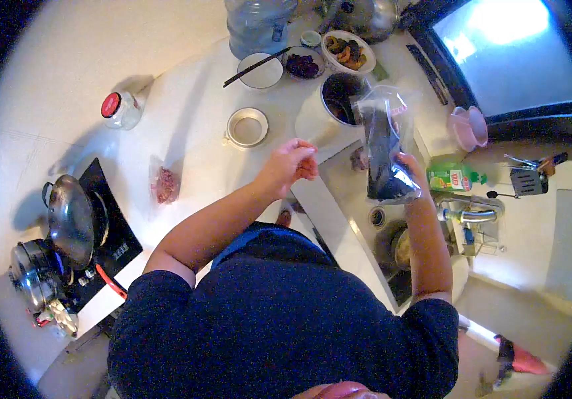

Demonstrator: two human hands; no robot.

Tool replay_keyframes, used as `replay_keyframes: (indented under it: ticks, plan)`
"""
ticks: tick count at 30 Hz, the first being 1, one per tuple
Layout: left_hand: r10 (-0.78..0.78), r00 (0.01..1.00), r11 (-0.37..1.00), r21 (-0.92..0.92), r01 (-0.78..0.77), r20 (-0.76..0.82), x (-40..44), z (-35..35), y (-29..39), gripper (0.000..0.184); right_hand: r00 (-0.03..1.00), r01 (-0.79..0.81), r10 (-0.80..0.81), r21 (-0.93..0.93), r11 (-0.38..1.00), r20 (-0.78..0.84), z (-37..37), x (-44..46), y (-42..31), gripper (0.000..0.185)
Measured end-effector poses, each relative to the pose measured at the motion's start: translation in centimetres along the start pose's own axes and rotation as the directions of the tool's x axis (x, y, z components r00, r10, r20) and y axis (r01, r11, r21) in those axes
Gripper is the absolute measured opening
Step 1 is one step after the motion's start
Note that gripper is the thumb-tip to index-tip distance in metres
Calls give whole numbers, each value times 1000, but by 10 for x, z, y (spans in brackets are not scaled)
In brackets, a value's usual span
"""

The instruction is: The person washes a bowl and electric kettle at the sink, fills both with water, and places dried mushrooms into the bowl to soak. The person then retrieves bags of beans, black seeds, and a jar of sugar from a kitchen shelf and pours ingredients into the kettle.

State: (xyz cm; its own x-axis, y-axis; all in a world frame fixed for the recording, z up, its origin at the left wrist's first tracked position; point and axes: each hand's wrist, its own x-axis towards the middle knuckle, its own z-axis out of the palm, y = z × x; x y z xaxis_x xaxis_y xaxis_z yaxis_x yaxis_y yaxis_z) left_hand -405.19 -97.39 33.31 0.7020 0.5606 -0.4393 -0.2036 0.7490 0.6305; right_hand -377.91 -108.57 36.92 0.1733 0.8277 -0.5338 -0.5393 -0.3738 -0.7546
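Observation:
My right hand (413,174) grips a clear plastic bag (385,143) with dark contents, held up over the edge of the sink (359,216). The bag's wide top stands upright, and the dark stuff fills much of its length; its kind I cannot make out. My left hand (291,169) hovers above the counter with its fingers curled together; whether anything small is in them is hidden. Just beyond the hands stands a pale pot (322,116) with a dark inside. A small round metal dish (246,128) lies to the left of the pot.
Farther back are a white bowl (262,72) with chopsticks across it, bowls of food (347,52) and a water jug (259,26). At left stand a lidded jar (123,112), a small bag (165,184) and a wok (71,223). Right: a green bottle (451,178) and faucet (478,211).

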Motion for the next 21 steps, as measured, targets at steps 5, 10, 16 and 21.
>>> replay_keyframes:
  ticks: [5,10,16,21]
  plan:
    - [72,990,994,-88,-61,123,48,45,-19,31,998,-64,64,-88,994,3,-50,35,10,26]
    - [61,991,989,-139,-44,118,86,62,-31,34,976,5,27,-146,989,215,4,15,0,47]
    - [244,962,969,-60,-238,125,83,60,-52,44,956,84,1,-278,957,293,19,7,0,62]
    - [331,937,924,160,-346,116,64,71,-39,47,976,31,29,-268,963,217,-37,39,39,61]
